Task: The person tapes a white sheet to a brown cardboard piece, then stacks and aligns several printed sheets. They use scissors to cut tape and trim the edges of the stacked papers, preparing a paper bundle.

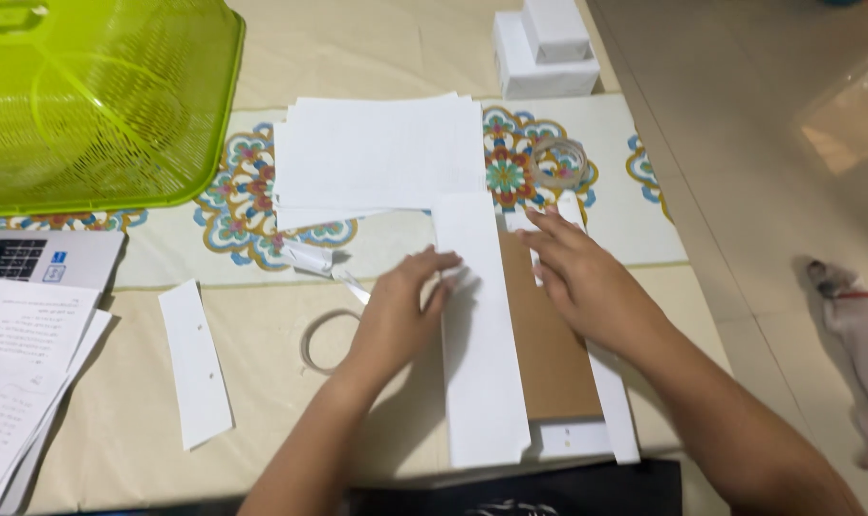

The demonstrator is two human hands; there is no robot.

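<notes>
My left hand (401,311) rests with its fingertips on the left edge of a long white paper strip (477,382) that lies lengthwise on the table. My right hand (577,277) presses flat on a brown cardboard piece (549,354) beside that strip, over more white paper (614,406). Neither hand grips anything; the fingers are spread and pressing down. A stack of white sheets (377,158) lies just beyond the hands.
A lime green plastic basket (90,96) sits upside down at the back left. A clear tape roll (558,162), another tape ring (324,339), a loose white strip (197,368), white boxes (544,48), printed papers (23,354) and a laptop corner (32,258) surround the work. A small dog (859,325) stands on the floor at the right.
</notes>
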